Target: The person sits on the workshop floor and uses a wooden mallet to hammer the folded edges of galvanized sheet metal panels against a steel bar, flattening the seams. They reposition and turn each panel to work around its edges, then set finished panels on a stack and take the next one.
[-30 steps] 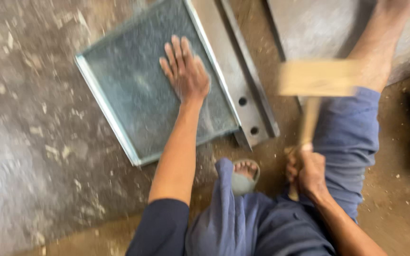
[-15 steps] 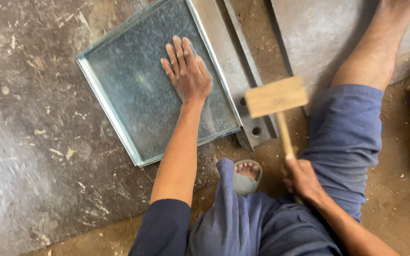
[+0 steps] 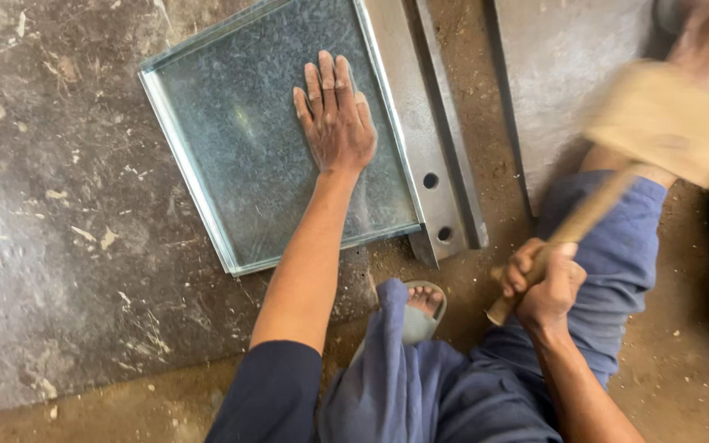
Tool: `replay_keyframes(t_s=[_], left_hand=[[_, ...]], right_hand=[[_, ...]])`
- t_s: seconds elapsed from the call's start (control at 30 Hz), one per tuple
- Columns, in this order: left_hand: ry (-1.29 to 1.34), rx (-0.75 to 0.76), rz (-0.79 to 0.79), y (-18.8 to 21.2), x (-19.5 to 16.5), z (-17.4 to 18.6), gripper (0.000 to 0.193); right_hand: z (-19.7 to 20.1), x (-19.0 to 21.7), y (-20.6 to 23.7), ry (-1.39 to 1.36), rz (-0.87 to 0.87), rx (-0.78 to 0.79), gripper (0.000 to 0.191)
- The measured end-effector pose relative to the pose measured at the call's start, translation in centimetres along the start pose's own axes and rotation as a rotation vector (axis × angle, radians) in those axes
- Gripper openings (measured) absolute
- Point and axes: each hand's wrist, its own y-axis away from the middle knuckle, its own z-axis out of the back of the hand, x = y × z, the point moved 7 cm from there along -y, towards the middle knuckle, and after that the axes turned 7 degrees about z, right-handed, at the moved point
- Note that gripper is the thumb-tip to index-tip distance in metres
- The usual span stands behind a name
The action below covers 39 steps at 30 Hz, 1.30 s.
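Pressing flat on the galvanized sheet-metal tray, the left hand lies spread wide, fingers together and pointing away, palm near the tray's right edge. The tray sits on the concrete floor, its right side resting against a steel angle bar with two holes near its close end. The right hand is wrapped tight around the wooden handle of a mallet, whose pale block head is raised and blurred above the person's blue-trousered leg.

The tray looks thin and light, stiff across its folded rims but likely springy in the middle, so a flat palm seems the surest way to keep it from skidding or ringing. Its edges are probably sharp; holding by the folded lip would be safer than by a raw corner. The mallet seems best gripped low on the handle.
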Motion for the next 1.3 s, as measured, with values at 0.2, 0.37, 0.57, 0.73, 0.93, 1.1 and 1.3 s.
replay_keyframes(t_s=[0.2, 0.37, 0.57, 0.73, 0.93, 1.1, 1.3], left_hand=[[-0.011, 0.026, 0.026, -0.1, 0.0, 0.0, 0.062], [-0.010, 0.018, 0.032, 0.2, 0.1, 0.4, 0.060], [0.001, 0.016, 0.001, -0.1, 0.4, -0.3, 0.062], [0.008, -0.014, 0.009, -0.1, 0.4, 0.0, 0.060], [0.015, -0.027, -0.029, -0.5, 0.1, 0.4, 0.062], [0.018, -0.050, -0.002, -0.4, 0.3, 0.6, 0.061], [0.015, -0.034, -0.005, -0.5, 0.2, 0.7, 0.063]], right_hand=[[-1.8, -0.3, -2.0, 0.653, -0.174, 0.061, 0.054], [-4.2, 2.5, -3.5, 0.152, 0.111, 0.038, 0.048], [-5.3, -0.2, -5.1, 0.554, -0.102, 0.112, 0.055], [-7.0, 3.0, -6.4, 0.004, 0.246, 0.032, 0.033], [-7.9, 1.8, -8.6, 0.481, -0.129, 0.078, 0.049], [-9.3, 2.7, -10.6, 0.391, 0.128, 0.164, 0.044], [-10.8, 2.8, -11.5, 0.268, 0.107, 0.131, 0.047]])
